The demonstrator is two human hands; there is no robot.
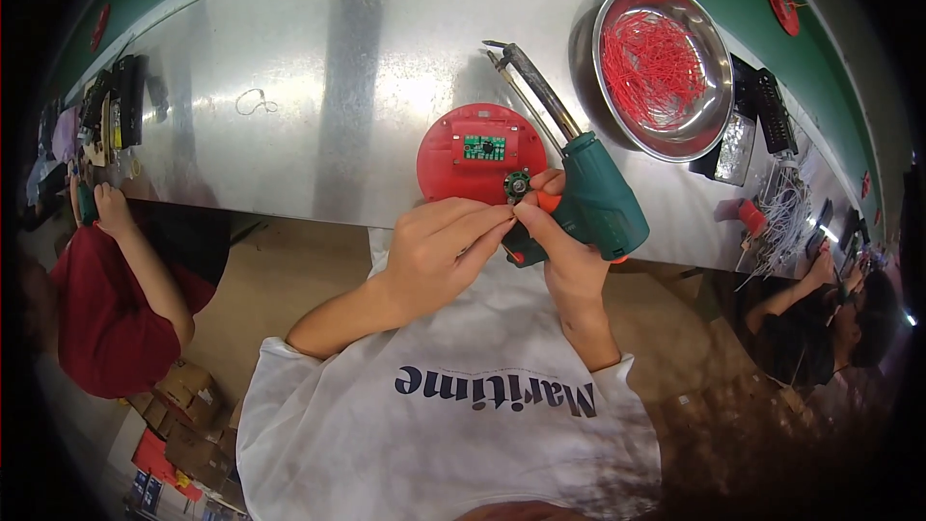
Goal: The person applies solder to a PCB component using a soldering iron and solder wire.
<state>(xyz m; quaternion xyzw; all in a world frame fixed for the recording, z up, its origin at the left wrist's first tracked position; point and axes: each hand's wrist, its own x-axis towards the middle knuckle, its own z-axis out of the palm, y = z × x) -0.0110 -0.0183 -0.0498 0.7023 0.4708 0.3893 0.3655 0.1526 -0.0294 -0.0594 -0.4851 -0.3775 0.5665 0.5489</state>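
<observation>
My left hand (429, 249) reaches in with its fingertips pinched together at the rim of a small round speaker (518, 184) with a green edge. What exactly lies between those fingertips is too small to make out. My right hand (573, 275) is closed around a dark green soldering gun (606, 195) with an orange trigger, and its thumb tip meets my left fingers beside the speaker. The gun's long tip and thin feed tube point away, toward the far left. Just beyond my hands, a round red plastic housing (439, 159) lies on the table with a green circuit board (485, 148) in it.
A steel bowl (715, 125) of red wires (651, 68) stands at the right. Beyond it are a black tray (774, 111) and a bundle of white wires (786, 217). A thin wire loop (256, 102) lies left on the metal table (289, 29). Other people work on both sides.
</observation>
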